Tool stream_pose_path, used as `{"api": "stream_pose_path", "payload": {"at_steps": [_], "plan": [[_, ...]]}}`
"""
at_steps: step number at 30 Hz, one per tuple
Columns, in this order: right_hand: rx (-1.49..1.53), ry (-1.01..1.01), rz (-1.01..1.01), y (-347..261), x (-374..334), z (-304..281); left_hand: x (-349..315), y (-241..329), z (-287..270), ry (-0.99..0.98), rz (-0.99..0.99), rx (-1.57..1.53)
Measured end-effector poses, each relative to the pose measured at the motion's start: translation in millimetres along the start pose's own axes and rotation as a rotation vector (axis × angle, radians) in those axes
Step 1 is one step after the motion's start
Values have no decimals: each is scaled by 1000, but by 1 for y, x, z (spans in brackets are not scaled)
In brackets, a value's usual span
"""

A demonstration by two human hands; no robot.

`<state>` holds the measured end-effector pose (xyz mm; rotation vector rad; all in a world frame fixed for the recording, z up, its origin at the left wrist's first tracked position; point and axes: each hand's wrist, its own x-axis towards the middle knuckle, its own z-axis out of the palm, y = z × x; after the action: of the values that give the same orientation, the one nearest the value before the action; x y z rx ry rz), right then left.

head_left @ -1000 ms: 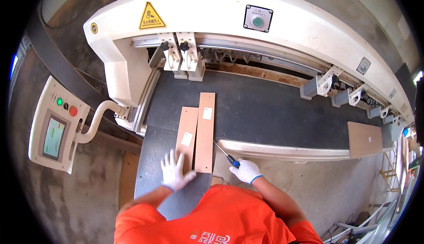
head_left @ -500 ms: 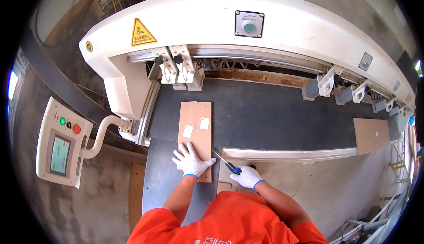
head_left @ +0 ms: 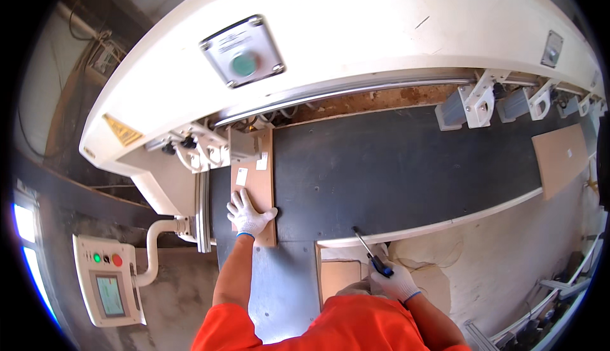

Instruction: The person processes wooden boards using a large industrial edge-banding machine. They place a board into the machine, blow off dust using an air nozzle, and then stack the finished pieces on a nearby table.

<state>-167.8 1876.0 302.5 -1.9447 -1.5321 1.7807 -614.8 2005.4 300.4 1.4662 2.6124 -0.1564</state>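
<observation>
Beside the guide rail, left hand lies flat, grip open, on the panels; keep them flush. Right hand grips a screwdriver.

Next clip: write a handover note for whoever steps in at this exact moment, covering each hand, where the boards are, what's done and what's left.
Left hand: gloved, flat on the near end of the brown boards, not gripping.
Right hand: gloved, closed around a blue-handled screwdriver, tip resting at the machine's white front edge.
Boards: two side by side with white labels, on the dark belt, far ends under the white machine housing.
Another board lies far right on the belt.
Done: boards aligned and entering the machine.
Left: likely feeding them fully through.
</observation>
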Motion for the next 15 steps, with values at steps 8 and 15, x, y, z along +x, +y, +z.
{"api": "stream_pose_path", "payload": {"at_steps": [8,15], "plan": [[33,-39,-57,-12,21,-18,20,7,12,8,21,48],[84,116,-273,-58,34,-40,18,7,15,36,-19,46]]}}
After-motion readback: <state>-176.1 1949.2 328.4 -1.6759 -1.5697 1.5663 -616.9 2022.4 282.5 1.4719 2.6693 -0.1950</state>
